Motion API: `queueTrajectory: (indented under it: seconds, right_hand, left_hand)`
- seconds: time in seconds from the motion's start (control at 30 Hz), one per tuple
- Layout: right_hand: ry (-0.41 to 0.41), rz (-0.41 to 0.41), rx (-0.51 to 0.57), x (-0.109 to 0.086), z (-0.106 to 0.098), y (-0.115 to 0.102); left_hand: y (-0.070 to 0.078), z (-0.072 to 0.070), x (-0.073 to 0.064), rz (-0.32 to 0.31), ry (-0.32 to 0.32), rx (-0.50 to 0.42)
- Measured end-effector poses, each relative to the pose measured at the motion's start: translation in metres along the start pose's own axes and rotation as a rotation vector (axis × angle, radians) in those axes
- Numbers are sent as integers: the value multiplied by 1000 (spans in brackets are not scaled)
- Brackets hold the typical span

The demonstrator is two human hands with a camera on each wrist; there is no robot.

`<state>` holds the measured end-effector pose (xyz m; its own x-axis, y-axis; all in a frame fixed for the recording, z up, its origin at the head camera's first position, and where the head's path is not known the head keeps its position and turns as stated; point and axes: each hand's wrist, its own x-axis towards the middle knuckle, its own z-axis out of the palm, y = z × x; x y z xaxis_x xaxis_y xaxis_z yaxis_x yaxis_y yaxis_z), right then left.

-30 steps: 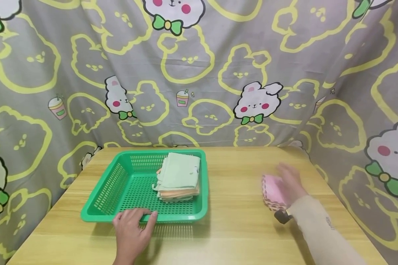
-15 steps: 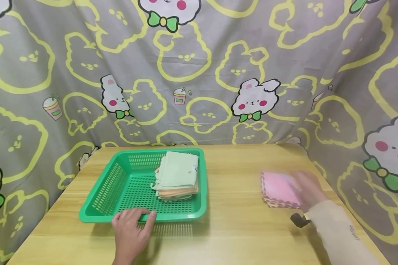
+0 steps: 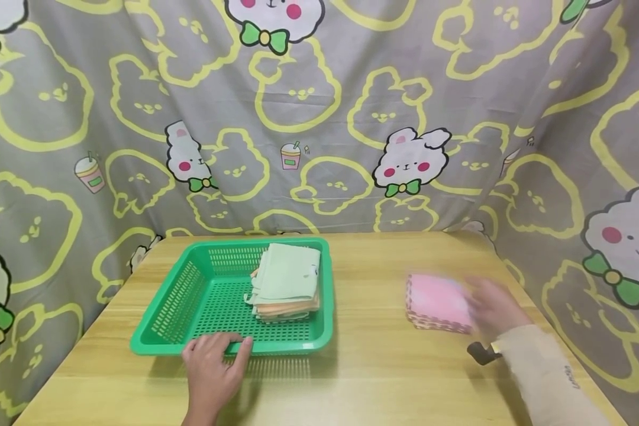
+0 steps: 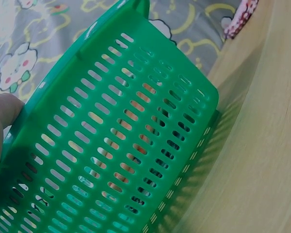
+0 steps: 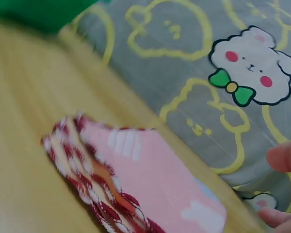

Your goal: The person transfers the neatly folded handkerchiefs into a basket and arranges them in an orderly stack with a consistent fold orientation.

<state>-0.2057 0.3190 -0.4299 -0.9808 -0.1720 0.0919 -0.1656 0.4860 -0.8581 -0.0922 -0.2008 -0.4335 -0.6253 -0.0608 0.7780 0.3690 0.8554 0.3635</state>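
Observation:
My left hand grips the front rim of a green plastic basket, fingers curled over the edge; the left wrist view shows the slotted basket wall close up. Inside, on the right, lies a stack of folded cloths, pale green on top with peach layers below. Farther right on the table sits a stack of pink folded cloths with maroon-and-white stitched edges. My right hand, blurred, is at that stack's right side; in the right wrist view its fingers show apart from the pink cloths.
Both stand on a light wooden table. A grey curtain with yellow outlines and white rabbits closes off the back and sides. A small dark object is at the right wrist, by the beige sleeve.
My right hand has moved from over the pink cloths to their right side. The pink stack has shifted slightly left. My left hand and the basket have stayed put.

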Motion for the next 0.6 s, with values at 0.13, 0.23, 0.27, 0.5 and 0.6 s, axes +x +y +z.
queueTrajectory:
  seconds: [0.13, 0.23, 0.27, 0.5, 0.6]
  right_hand:
    - [27, -264, -191, -3, 2, 8]
    - [14, -315, -185, -3, 5, 10]
    - [11, -321, -180, -3, 5, 10]
    - [-5, -289, -127, 1, 7, 10]
    - [18, -299, -193, 0, 7, 9]
  left_hand:
    - [1, 0, 0, 2, 3, -2]
    - [1, 0, 1, 6, 6, -6]
    - [1, 1, 1, 7, 6, -7]
    - [2, 0, 1, -1, 8, -12]
    - [2, 0, 1, -2, 9, -14]
